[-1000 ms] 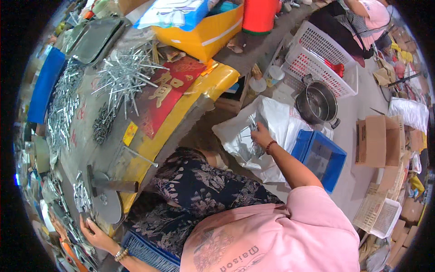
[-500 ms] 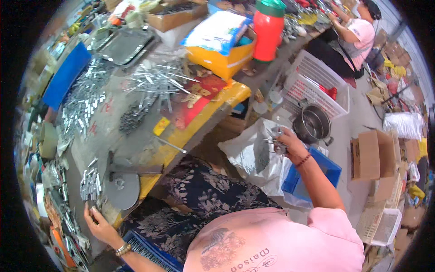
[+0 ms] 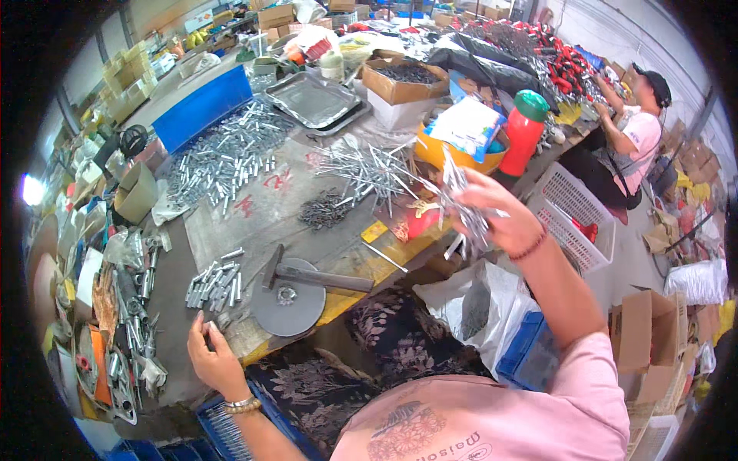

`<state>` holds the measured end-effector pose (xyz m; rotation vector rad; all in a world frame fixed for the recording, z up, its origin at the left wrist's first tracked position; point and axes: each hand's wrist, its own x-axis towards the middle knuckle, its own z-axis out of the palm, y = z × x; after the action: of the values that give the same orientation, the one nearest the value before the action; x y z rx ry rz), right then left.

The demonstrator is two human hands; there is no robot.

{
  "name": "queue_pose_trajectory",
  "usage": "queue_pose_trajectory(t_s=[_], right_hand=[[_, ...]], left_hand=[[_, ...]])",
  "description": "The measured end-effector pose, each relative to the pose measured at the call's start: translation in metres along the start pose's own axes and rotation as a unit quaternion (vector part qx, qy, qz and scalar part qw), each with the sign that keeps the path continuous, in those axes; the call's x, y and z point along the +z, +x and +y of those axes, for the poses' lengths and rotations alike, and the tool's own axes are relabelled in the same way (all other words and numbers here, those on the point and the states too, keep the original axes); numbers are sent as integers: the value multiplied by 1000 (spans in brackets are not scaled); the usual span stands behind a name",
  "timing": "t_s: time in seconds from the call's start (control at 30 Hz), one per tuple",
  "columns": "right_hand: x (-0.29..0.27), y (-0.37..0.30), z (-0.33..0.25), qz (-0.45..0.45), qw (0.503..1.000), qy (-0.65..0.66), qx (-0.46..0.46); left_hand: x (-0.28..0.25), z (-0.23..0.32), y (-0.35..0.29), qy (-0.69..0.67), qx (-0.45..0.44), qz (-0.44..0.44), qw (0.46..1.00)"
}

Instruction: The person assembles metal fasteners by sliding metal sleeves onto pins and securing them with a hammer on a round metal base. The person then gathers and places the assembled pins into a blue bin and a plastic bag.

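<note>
My right hand (image 3: 503, 211) is raised by the table's yellow edge, closed around a bunch of thin silver metal strips (image 3: 465, 203) that stick out in several directions. My left hand (image 3: 219, 361) rests near the table's front edge with thumb and fingertips apart, holding nothing that I can see. Just beyond its fingertips lies a small heap of short silver metal tubes (image 3: 217, 283). To their right, a hammer (image 3: 323, 275) lies across a round grey disc (image 3: 288, 311). Farther back are a pile of long thin metal rods (image 3: 369, 170) and a cluster of small dark parts (image 3: 323, 211).
A larger heap of short tubes (image 3: 231, 157) lies before a blue bin (image 3: 204, 115). Beside the table are a white sack (image 3: 496, 288), a blue crate (image 3: 530, 349) and a white basket (image 3: 576, 207). A co-worker (image 3: 634, 138) sits at the far right.
My right hand has come up from above the white sack to the table's edge, with the metal strips in it. The view has shifted, showing more of the far table.
</note>
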<state>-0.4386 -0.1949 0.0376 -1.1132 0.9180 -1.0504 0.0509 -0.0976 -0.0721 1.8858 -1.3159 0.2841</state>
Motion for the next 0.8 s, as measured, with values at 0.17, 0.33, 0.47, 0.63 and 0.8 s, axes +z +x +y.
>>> queue_pose_trajectory(t_s=[0.17,0.33,0.47,0.63,0.8], right_hand=[[12,123,-21,21,950,-313,-7],[27,195,7,94,749,-654,-55],[41,186,20,71,695,-716,-10],[55,121,22,140,648,-715,-223],[58,61,48,100,780,-559,-261]], left_hand=[[-1,3,3,-17,12,8,1000],[-5,6,2,-21,12,-1,1000],[-4,6,3,-18,13,-17,1000],[-3,4,2,-22,18,-3,1000],[-5,10,3,-19,-1,-12,1000]])
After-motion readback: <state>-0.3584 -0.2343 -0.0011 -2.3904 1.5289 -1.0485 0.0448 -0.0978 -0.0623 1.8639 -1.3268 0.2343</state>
